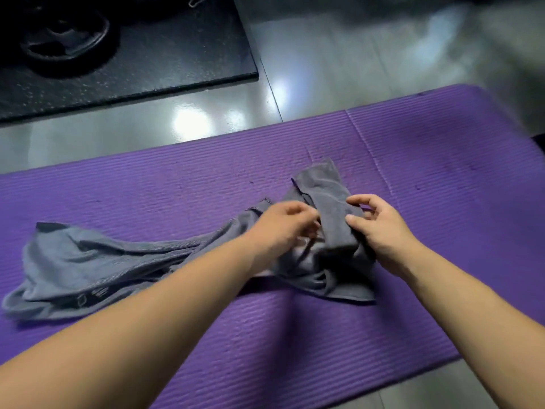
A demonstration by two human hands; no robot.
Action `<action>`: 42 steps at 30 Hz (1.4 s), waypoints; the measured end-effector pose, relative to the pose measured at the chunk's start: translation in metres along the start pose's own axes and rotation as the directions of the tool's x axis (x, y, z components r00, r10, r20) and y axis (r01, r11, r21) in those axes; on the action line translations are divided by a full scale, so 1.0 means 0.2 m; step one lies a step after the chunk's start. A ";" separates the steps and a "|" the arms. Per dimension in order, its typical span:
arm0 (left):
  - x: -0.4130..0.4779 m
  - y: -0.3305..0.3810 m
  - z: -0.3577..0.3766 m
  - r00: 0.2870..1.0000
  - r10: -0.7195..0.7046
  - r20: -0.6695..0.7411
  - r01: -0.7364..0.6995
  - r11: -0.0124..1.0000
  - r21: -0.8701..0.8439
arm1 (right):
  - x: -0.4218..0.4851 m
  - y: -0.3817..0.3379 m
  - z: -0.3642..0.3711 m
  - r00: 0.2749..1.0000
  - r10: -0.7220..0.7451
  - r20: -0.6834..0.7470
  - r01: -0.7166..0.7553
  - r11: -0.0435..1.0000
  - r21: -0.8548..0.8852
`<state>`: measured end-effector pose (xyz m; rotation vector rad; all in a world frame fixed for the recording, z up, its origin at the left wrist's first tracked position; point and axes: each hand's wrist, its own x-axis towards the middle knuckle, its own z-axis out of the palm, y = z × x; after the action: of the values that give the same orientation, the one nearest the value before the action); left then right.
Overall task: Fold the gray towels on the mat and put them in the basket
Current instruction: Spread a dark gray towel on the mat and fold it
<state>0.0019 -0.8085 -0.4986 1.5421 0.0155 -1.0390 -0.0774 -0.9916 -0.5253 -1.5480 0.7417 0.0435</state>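
The gray towels (330, 202) are soft matt cloth; the purple mat (427, 160) is ribbed foam, probably; far floor (324, 69) glossy tile; black slab (165, 57) speckled rubber-like.

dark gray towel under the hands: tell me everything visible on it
The dark gray towel looks like soft terry with a stitched hem. It lies crumpled on the purple mat, a narrow strip running away over a bunched heap. The left hand and right hand pinch that strip from either side. Its left part meets a lighter gray ribbed towel.
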 end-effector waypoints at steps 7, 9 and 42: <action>0.37 0.15 -0.05 0.982 0.182 -0.054 -0.151 0.920 0.362 | -0.05 -0.01 -0.06 0.967 -0.214 0.137 0.228 0.970 -0.088; 0.45 0.17 -0.04 0.994 0.107 -0.001 -0.099 0.927 0.361 | -0.06 -0.04 -0.06 0.952 -0.250 0.176 0.267 0.960 -0.084; 0.83 0.48 -0.05 0.950 0.210 -0.231 -0.180 0.973 0.145 | -0.04 0.32 -0.40 0.983 0.121 -0.135 -0.157 0.940 -0.304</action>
<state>0.1595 -0.9149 -0.5233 1.7387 -0.0294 -0.6989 -0.1465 -1.0552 -0.5668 -1.8090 0.9713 0.1869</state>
